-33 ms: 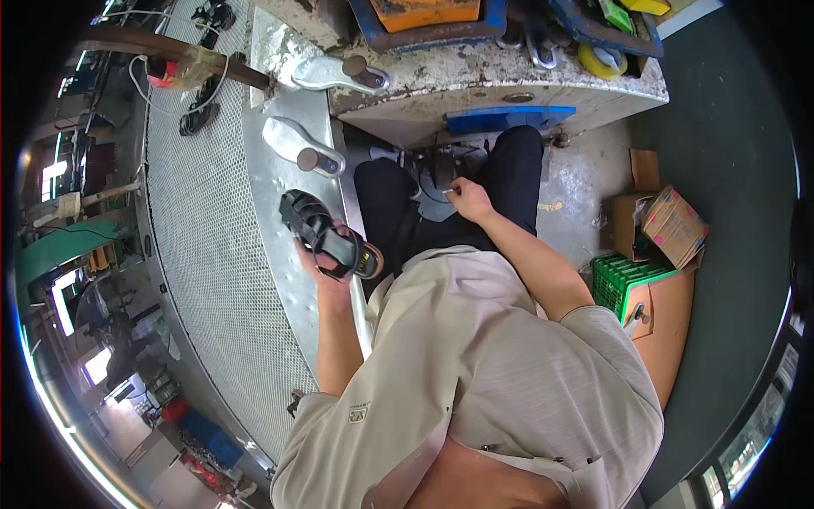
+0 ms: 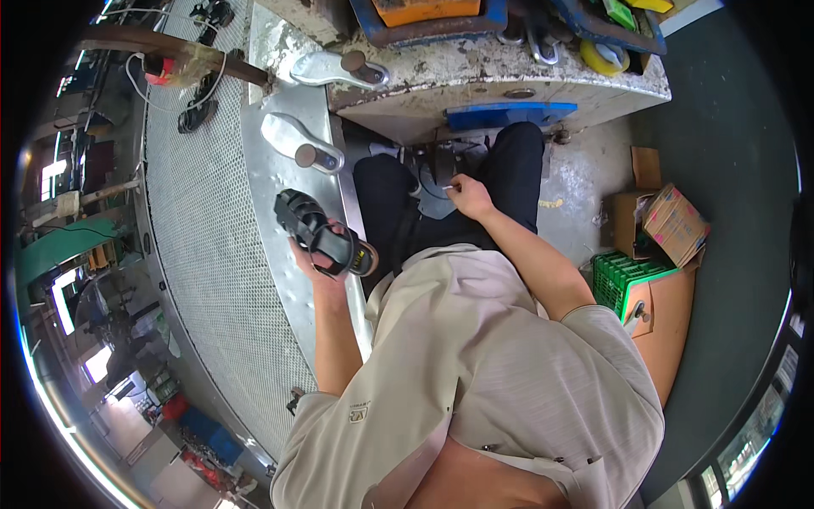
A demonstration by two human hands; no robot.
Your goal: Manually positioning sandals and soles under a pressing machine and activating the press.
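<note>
Gripping a black sandal [image 2: 315,231] from underneath, the left hand [image 2: 326,254] has its fingers curled around the shoe's heel end, holding it tilted over the shiny metal edge of a perforated conveyor table [image 2: 212,254], at about nine o'clock from the person's lap. The right hand [image 2: 468,197] rests near the knees at roughly twelve o'clock, fingers pressed together and pinching a small pale thing; it is too small to say what. Just beyond that hand a dark machine part sits under the workbench [image 2: 509,81], beside a blue plate [image 2: 509,114].

On the metal strip at about eleven o'clock lie two silver shoe lasts [image 2: 301,144], apart from each other and bare, with no uppers on them. Farther out on the mesh lie dark sandal pieces [image 2: 197,110]. At three o'clock stand cardboard boxes [image 2: 666,222] and a green crate [image 2: 623,276].

Judging by this, one sandal is in hand and seems mostly assembled, straps and sole together; the two bare lasts and loose pieces suggest more pairs left to handle.
</note>
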